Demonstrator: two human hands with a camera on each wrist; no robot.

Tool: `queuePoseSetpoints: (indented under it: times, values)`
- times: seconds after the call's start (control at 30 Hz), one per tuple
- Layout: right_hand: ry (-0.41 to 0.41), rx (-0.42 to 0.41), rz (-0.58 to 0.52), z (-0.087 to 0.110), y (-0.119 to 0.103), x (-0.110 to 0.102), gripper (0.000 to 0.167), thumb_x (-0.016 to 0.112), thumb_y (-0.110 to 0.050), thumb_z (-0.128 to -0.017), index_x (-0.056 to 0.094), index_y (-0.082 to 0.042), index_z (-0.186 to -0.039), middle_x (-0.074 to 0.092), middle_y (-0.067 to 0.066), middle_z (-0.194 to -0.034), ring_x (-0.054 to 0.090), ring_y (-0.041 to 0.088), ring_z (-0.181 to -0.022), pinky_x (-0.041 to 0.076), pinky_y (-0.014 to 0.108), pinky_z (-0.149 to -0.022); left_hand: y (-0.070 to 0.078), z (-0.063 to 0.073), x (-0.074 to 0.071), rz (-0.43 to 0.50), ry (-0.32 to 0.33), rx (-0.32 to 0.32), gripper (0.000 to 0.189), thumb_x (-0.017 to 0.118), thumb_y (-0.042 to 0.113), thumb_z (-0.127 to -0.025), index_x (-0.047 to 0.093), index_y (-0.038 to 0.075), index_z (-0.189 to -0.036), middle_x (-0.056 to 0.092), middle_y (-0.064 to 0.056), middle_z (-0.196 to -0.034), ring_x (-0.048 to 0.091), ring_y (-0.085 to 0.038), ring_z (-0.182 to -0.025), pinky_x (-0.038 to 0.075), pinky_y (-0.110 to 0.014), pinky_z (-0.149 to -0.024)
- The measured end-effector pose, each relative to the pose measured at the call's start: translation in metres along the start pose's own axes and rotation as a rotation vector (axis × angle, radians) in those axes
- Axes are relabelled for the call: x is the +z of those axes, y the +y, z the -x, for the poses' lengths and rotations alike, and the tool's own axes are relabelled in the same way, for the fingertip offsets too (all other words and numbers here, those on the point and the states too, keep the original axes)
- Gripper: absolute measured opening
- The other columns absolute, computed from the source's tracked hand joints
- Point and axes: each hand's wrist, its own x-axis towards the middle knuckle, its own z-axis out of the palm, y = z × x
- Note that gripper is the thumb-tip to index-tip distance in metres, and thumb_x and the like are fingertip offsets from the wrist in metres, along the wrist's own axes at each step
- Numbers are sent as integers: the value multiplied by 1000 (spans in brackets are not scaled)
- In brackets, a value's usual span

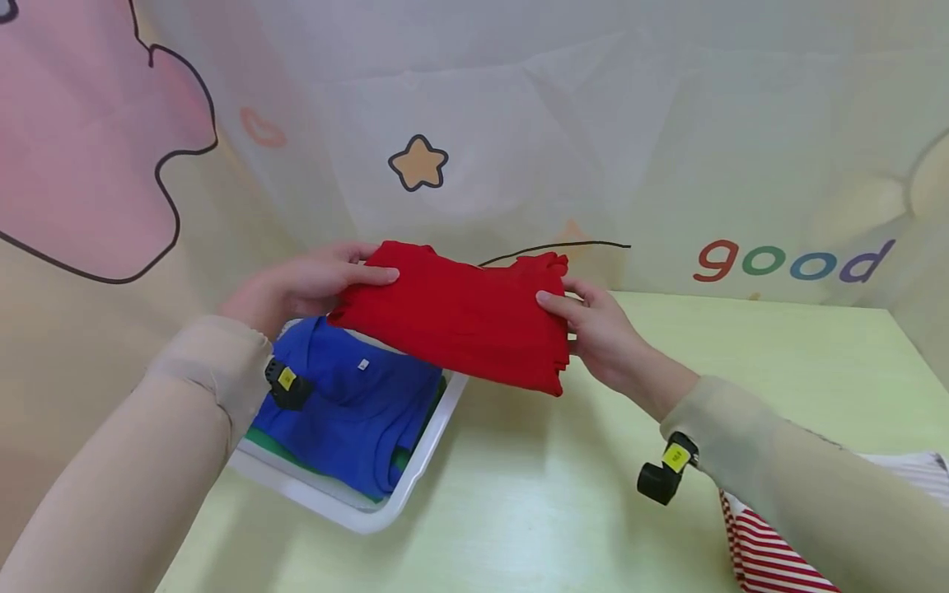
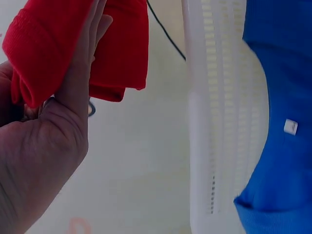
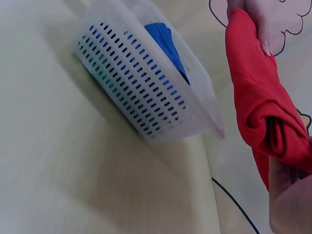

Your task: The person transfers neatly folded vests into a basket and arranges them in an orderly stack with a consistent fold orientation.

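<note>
A folded red garment (image 1: 467, 317) hangs in the air between both hands, its layers stacked and its right end showing several folded edges. My left hand (image 1: 319, 278) grips its left end, thumb on top and the other fingers beneath. At the opposite end my right hand (image 1: 604, 329) pinches it the same way. Below and to the left stands a white perforated basket (image 3: 131, 73). Inside it lies a folded blue garment (image 1: 356, 403) with a small white tag, over a green cloth (image 1: 278, 449). The red garment overlaps the basket's back right part in the head view.
A red-and-white striped cloth (image 1: 774, 548) lies at the table's right front, partly behind the right forearm. The pale table (image 1: 741, 371) meets a printed curtain (image 1: 519, 148) at the back. A thin dark cord (image 3: 236, 202) shows by the table's back edge.
</note>
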Motion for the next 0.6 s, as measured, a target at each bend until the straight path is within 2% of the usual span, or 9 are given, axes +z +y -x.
queuePoseSetpoints:
  times: [0.3,0.6]
  values:
    - [0,0,-44,-6,-1,34,49,61,-20,-110,44,-11,-155,60,12,-143,66,26,-118,61,36,-93,-12,21,-27,-23,25,1,54,65,18,-107,43,5,-154,70,-5,-126,73,-29,-110,63,-38,-92]
    - [-18,-4,-54,-9,6,70,50,65,-20,-108,45,-12,-153,64,14,-142,67,30,-120,60,44,-98,-29,43,-56,-37,30,-65,51,59,19,-110,42,5,-155,73,-4,-118,74,-26,-105,63,-36,-88]
